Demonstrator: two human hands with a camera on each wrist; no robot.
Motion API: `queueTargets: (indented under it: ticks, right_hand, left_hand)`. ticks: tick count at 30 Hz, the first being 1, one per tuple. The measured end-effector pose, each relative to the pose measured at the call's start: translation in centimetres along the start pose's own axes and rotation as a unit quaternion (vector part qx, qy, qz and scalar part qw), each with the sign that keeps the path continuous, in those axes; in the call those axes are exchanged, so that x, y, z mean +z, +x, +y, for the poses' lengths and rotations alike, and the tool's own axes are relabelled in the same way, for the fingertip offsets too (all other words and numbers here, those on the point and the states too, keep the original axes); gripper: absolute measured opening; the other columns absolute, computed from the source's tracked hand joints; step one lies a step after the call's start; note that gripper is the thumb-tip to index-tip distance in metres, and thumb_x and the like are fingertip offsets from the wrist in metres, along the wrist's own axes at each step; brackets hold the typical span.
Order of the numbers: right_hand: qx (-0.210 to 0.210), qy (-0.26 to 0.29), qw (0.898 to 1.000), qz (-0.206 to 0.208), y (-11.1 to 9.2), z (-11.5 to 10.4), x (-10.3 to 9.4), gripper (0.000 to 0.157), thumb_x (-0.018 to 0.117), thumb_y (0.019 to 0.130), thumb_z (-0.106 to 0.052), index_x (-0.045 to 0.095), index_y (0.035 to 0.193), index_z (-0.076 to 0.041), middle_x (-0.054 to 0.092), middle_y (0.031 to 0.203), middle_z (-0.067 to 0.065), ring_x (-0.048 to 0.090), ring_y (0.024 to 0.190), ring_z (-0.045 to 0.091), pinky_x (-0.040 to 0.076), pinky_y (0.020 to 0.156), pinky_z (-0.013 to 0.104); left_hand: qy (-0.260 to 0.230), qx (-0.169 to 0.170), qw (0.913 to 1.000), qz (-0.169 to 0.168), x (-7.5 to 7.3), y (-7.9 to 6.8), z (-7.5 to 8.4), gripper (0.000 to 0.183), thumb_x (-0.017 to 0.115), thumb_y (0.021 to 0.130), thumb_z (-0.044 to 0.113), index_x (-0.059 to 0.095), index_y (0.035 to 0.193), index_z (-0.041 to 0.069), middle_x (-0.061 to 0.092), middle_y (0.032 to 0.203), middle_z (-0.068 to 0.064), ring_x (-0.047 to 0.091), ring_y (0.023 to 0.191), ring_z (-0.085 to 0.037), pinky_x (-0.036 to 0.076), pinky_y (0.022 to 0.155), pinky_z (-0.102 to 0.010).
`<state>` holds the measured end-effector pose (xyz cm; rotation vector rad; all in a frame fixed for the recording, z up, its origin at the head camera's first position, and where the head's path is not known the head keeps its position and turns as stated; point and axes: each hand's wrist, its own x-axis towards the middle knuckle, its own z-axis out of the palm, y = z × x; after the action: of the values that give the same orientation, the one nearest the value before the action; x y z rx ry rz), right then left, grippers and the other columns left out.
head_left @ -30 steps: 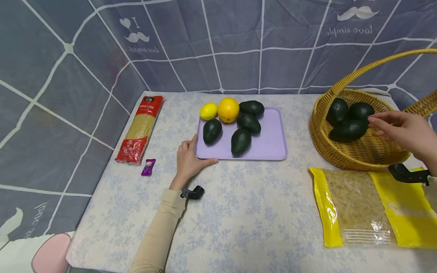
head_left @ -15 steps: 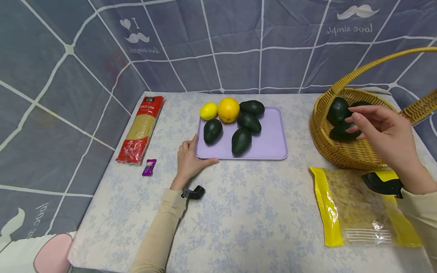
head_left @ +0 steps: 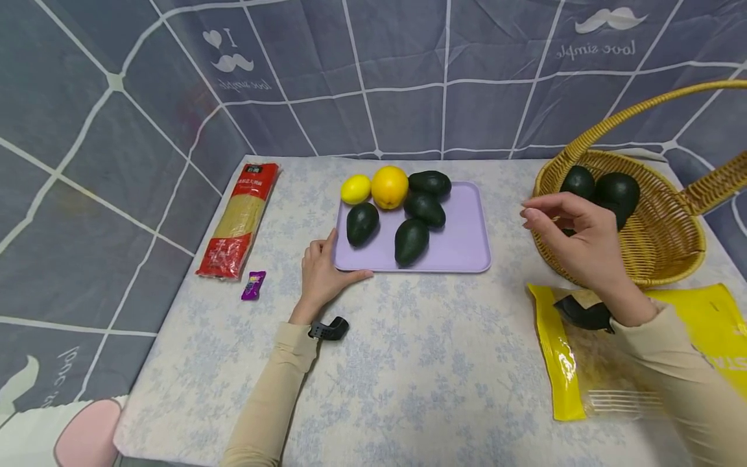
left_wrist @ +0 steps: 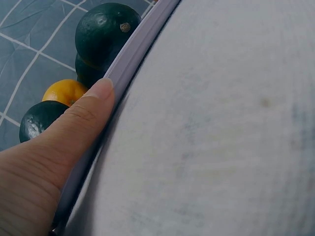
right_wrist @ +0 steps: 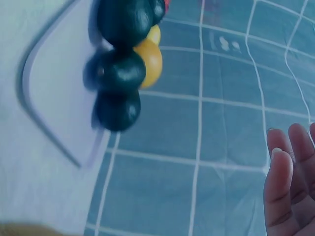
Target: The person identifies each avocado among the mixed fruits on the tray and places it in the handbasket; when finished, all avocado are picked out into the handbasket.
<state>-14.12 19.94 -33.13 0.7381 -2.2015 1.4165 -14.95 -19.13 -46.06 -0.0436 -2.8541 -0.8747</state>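
My left hand (head_left: 322,275) spans the near left corner of a lilac tray (head_left: 463,227). Its thumb lies straight along the front rim in the left wrist view, with the other fingers by the left side. On the tray are several dark green avocados (head_left: 412,242), an orange (head_left: 390,187) and a lemon (head_left: 356,189). My right hand (head_left: 583,240) hovers over the left rim of a wicker basket (head_left: 665,250), fingers loosely bent, nothing between them. Inside the basket are more avocados (head_left: 617,194), one mostly hidden behind this hand.
A yellow clear-windowed packet (head_left: 569,383) lies before the basket, partly under my right forearm. On the left lie a red pack of noodles (head_left: 239,220) and a small purple wrapped candy (head_left: 253,285). A grey tile-patterned curtain (head_left: 403,123) stands behind the table. The basket's tall handle (head_left: 648,107) arches above it.
My right hand has moved left from over the basket's right side to its left rim, bare-fingered. The left hand stays at the tray corner, and the fruit there has not moved.
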Motion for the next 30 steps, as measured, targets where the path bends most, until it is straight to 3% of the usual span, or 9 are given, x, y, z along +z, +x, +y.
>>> queueTargets:
  ticks: [8,18,30]
  right_hand:
    - [0.018,-0.021,0.999,-0.026,1.8,1.7,4.4,0.015,0.067,0.084,0.007,0.071,0.098,0.002,0.067,0.083,0.01,0.058,0.07,0.008,0.043,0.059,0.018]
    - [0.053,-0.041,0.995,-0.07,3.5,2.7,8.9,0.013,0.067,0.089,-0.019,0.073,0.095,-0.009,0.069,0.087,0.0,0.059,0.07,0.013,0.045,0.06,0.024]
    - [0.117,-0.081,0.979,-0.147,3.9,3.0,11.8,0.025,0.067,0.09,-0.028,0.07,0.107,-0.01,0.069,0.096,0.002,0.063,0.079,0.02,0.045,0.07,0.038]
  left_hand:
    - [0.005,-0.001,1.0,0.0,0.0,0.0,-0.1,0.118,0.086,0.059,0.054,0.028,0.149,0.006,0.04,0.115,-0.02,0.037,0.099,-0.032,0.029,0.086,-0.043]
    - [0.004,0.005,1.0,0.005,0.1,0.0,-0.3,0.118,0.086,0.058,0.054,0.028,0.149,0.006,0.04,0.116,-0.02,0.037,0.1,-0.031,0.029,0.086,-0.043]
    - [0.0,0.003,1.0,0.002,0.1,0.0,-0.3,0.118,0.085,0.058,0.055,0.028,0.15,0.007,0.04,0.116,-0.019,0.036,0.098,-0.031,0.029,0.085,-0.042]
